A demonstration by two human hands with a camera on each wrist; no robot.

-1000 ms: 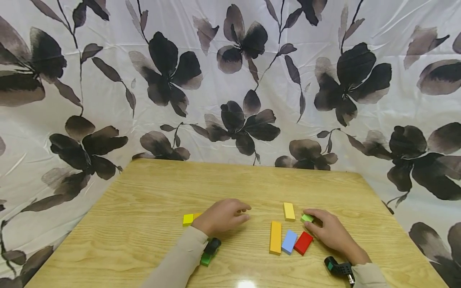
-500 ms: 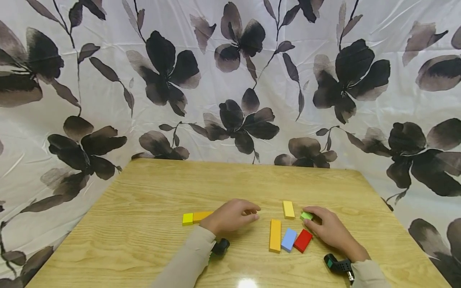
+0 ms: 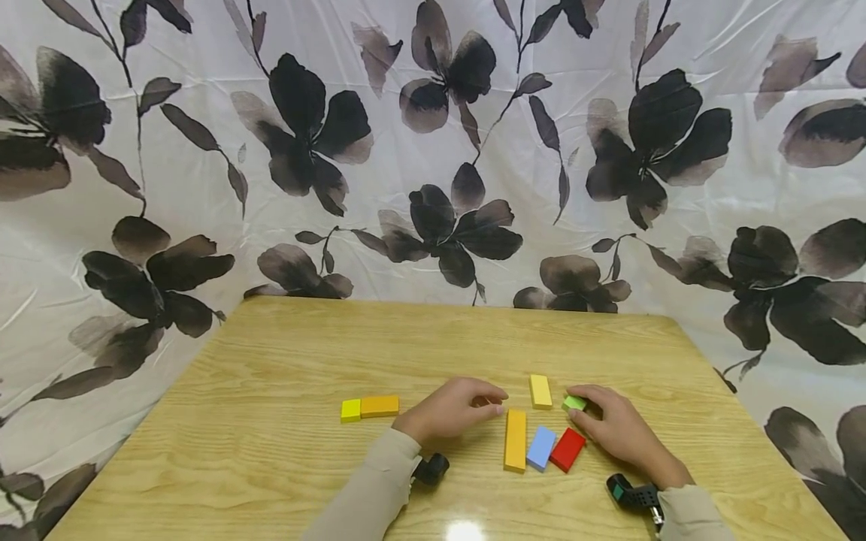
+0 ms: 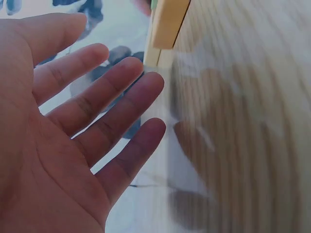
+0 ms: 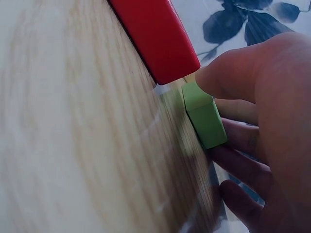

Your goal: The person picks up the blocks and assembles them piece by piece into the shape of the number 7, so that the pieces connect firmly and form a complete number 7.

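My right hand [image 3: 619,428] holds a small light green block [image 3: 573,403] between thumb and fingers, low over the table. In the right wrist view the thumb lies at one end of the green block [image 5: 206,119], with a red block [image 5: 155,39] close by. My left hand [image 3: 456,409] is empty, its fingers loosely bent, fingertips just left of a long orange block [image 3: 516,441]. The left wrist view shows its spread fingers and the orange block's end [image 4: 170,24]. A blue block [image 3: 541,448] lies between the orange and red ones, and a pale yellow block [image 3: 540,392] behind them.
To the left, a bright yellow block [image 3: 350,410] lies end to end with another orange block [image 3: 380,406]. The wooden table [image 3: 271,353] backs onto a flower-patterned cloth [image 3: 446,150]. Both wrists wear black cameras.
My left hand has moved right toward the long orange block, uncovering the orange block at left. Its sleeve now covers a dark green block seen earlier. The right hand has stayed nearly still.
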